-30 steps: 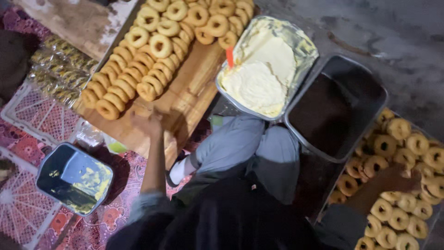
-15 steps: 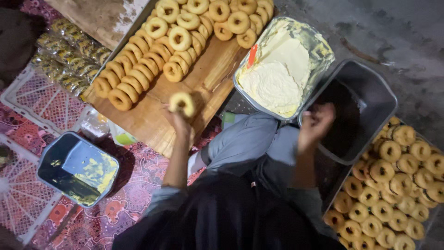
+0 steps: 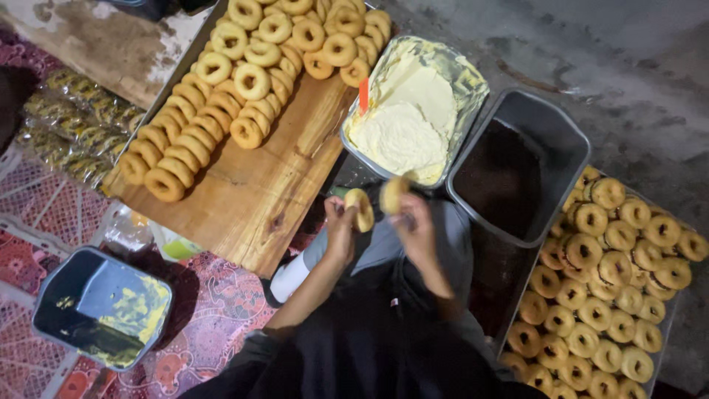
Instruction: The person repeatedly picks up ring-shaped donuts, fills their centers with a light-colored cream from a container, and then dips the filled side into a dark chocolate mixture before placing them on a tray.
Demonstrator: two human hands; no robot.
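Left hand (image 3: 341, 225) grips ring-shaped pastry half (image 3: 361, 208); right hand (image 3: 413, 222) grips other half (image 3: 392, 193). Both halves held apart, just below cream tray (image 3: 473, 81). Wooden board (image 3: 251, 199) with plain rings left of cream tray; dark crumb tub (image 3: 561, 140) right of it; filled rings tray (image 3: 668, 325) further right.

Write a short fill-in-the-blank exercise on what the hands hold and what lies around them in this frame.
1. Each hand holds one ring-shaped piece of a ____; left hand, right hand.
2. The plain doughnuts lie in rows on a ____ board.
3. The foil tray holds a pale ____.
4. The filled doughnuts lie on the person's ____ side.

Missing words: doughnut; wooden; cream; right
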